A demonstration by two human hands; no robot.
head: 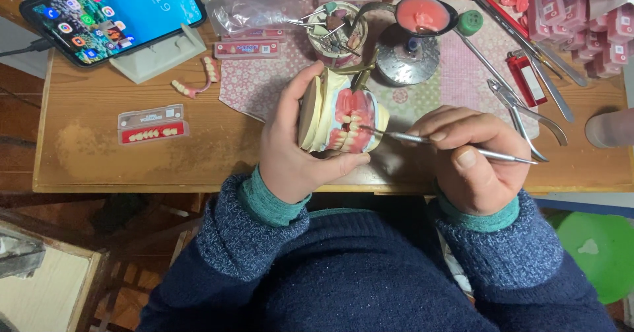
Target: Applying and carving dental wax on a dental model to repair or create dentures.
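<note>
The left hand wraps its grip around a plaster dental model, thumb along the near side and fingers curled over the far side, so the pink wax gums and the rows of teeth face the right hand. The model is held above the near edge of the wooden counter, not resting on it. The right hand's grip is pinched shut on a slim metal wax tool, fingers pressed together around its shaft; the tip reaches to the left of that grip and meets the wax at the tooth line.

To do this well, I would judge that the tool hand should brace lightly (a finger against the model helps) and take short strokes along the gum margin, with the left hand turning the model rather than the tool twisting.

Beyond the right grip lie pliers and, farther off, a small burner stand holding a dish of pink wax. Left of the left grip sit 1 card of spare teeth and a loose denture arch; a phone leans on a stand beyond them.
</note>
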